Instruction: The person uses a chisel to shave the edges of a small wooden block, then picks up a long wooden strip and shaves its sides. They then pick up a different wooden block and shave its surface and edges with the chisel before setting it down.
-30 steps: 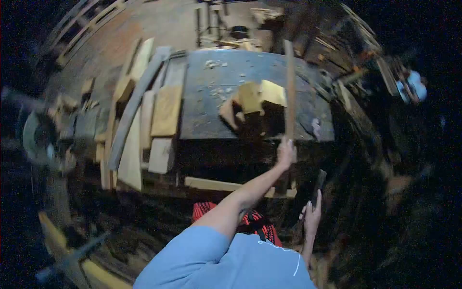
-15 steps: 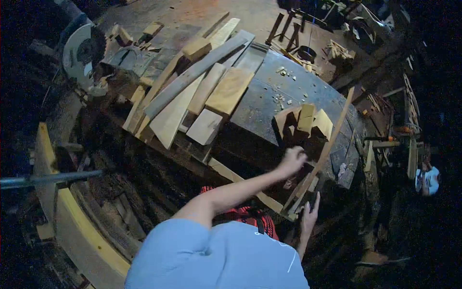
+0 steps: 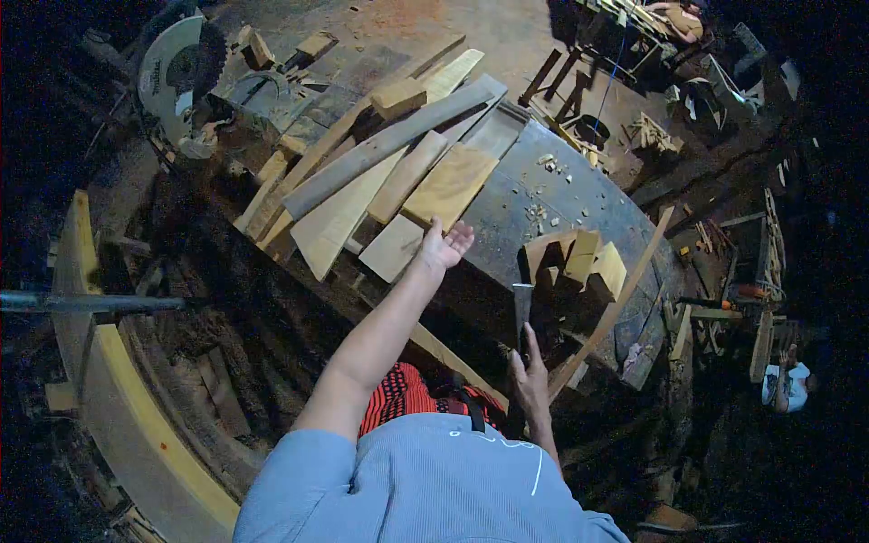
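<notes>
My left hand (image 3: 445, 244) is palm up with its fingers apart, at the near end of a thick yellowish wood block (image 3: 451, 184). Just left of its wrist lies a paler squared block (image 3: 392, 248). Held upright in my right hand (image 3: 532, 376) is a flat, dark chisel (image 3: 522, 308), its wide bright edge pointing away from me. The thumb and index finger show alongside it; the rest of the grip is in shadow. Beyond the chisel stand short cut blocks (image 3: 582, 256), with a long thin wood strip (image 3: 625, 297) to their right.
Boards and a long grey plank (image 3: 389, 145) are piled on the bench (image 3: 593, 195), which carries scattered chips. A circular saw (image 3: 176, 81) stands at the far left. A curved beam (image 3: 149, 421) lies at left. One person (image 3: 786, 385) is at right, another (image 3: 679, 20) at far right.
My left hand has moved from the dark area near the short blocks leftward to the thick block, and its fingers have opened. My right hand has come left, with the chisel now showing upright.
</notes>
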